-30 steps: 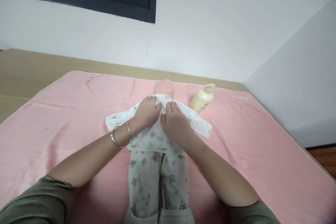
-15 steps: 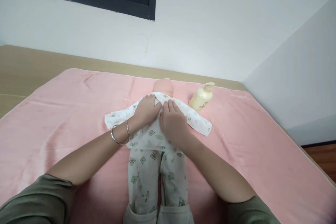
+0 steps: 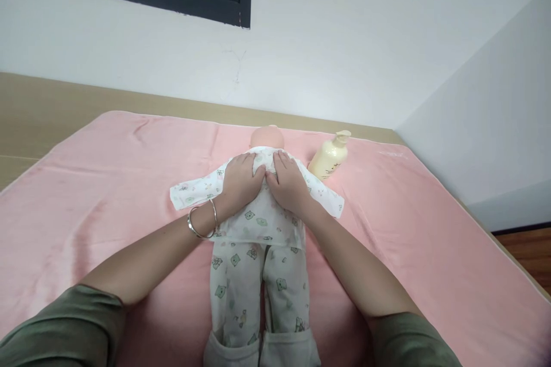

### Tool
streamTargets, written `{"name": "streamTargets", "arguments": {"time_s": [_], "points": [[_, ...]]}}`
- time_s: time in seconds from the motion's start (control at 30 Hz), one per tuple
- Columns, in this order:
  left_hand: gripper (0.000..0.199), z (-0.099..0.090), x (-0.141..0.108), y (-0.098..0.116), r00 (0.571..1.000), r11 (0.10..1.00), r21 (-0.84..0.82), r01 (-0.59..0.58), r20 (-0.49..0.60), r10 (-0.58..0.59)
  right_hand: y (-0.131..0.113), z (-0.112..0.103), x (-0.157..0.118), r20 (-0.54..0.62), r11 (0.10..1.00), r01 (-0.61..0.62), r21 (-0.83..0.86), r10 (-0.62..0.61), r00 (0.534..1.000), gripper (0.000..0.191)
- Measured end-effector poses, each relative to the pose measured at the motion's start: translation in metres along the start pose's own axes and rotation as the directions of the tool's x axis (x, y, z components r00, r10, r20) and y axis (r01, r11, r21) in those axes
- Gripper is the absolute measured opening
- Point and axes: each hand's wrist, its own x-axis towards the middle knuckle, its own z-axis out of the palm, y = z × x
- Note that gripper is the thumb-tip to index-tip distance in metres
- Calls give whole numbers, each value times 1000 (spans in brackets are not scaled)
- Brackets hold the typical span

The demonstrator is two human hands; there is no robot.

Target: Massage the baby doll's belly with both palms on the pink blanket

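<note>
A baby doll [image 3: 267,136] lies on a pink mat, its head toward the wall and its face out of sight. It wears a white printed top [image 3: 267,223] with the sleeves spread wide, and matching printed trousers [image 3: 241,292]. Flat on the upper part of the top rests my left hand [image 3: 241,180], a silver bangle [image 3: 201,222] at the wrist. My right hand [image 3: 289,183] lies flat beside it, thumbs close together. Both hands have their fingers stretched toward the doll's head, and neither grips anything.
A cream pump bottle [image 3: 329,156] stands to the right of the doll's shoulder, near its sleeve. The pink mat [image 3: 142,183] covers most of a wooden surface [image 3: 51,103]. Behind that surface rises a white wall [image 3: 344,57] with a dark window frame [image 3: 232,6].
My right hand has turned and moved slightly up and outward, its thumb now apart from its fingers. The cloth near the neck lies smoother. My left hand stays nearly in place.
</note>
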Motion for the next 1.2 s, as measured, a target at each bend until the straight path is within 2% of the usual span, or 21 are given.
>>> {"name": "streamTargets", "arguments": {"time_s": [0.2,0.4,0.47,0.57,0.67,0.77,0.9,1.0,1.1,1.2], "points": [[33,-7,-5,6,990,986,88,-143,22,142,1,-5,1,16,1000,2,3,-2,1000,64],[42,-6,-22,15,955,947,141,-289,-23,295,5,-14,8,29,999,-33,23,32,999,46],[38,-8,-18,13,961,954,120,-273,-5,276,-1,-14,4,34,999,-44,-1,44,998,48],[27,-13,-2,4,975,976,57,-210,85,205,-18,-12,-13,8,997,-62,-45,62,998,56],[25,-17,10,-3,980,991,19,-134,151,130,-35,-11,-29,-26,995,-59,-81,57,998,59],[26,-15,5,0,984,986,68,-154,102,147,-33,-15,-26,-7,996,-64,-69,63,998,55],[33,-8,-21,14,967,961,111,-254,4,255,-8,-19,-1,70,997,-56,-44,59,996,56],[40,-4,-30,17,953,947,123,-296,-25,301,2,-20,7,71,996,-35,-81,41,997,58],[39,-4,-19,8,943,942,51,-332,23,331,-9,-24,-3,54,992,-29,-125,36,998,49],[41,-5,-1,-4,975,974,-78,-211,54,216,-28,-35,-20,93,986,-33,-162,48,994,37]]}}
